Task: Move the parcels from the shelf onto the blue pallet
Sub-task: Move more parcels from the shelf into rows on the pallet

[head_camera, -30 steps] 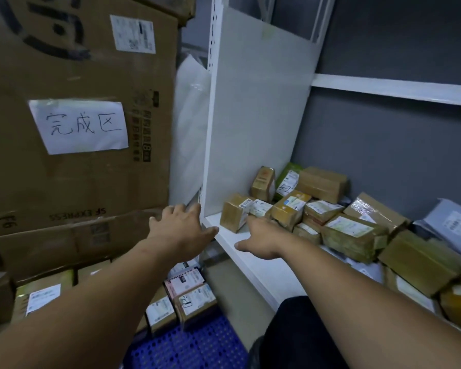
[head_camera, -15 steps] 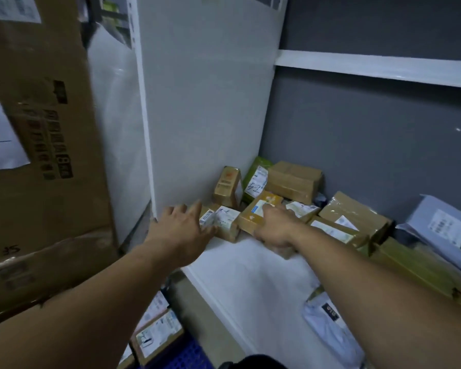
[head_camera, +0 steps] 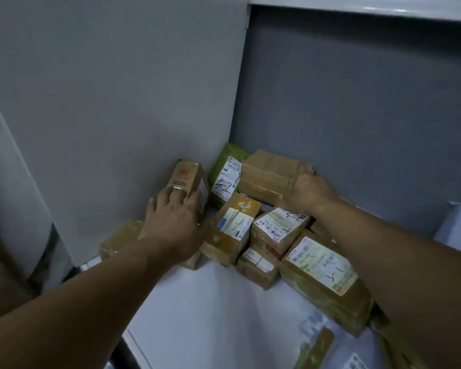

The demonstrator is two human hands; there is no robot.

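Head view: left hand (head_camera: 171,222) wraps its fingers (head_camera: 171,195) round the upright box (head_camera: 188,177), right hand (head_camera: 309,194) clasps the taped box (head_camera: 266,171); both likely light, stiff, slick, so grip across sides.

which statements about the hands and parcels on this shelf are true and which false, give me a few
1. The left hand grips the upright box. True.
2. The green parcel has a label reading 5-1. True.
3. The right hand holds the green parcel. False: it is on the brown box at the back.
4. The 3-1 box is in the left hand. False: it lies untouched at the front right of the shelf.
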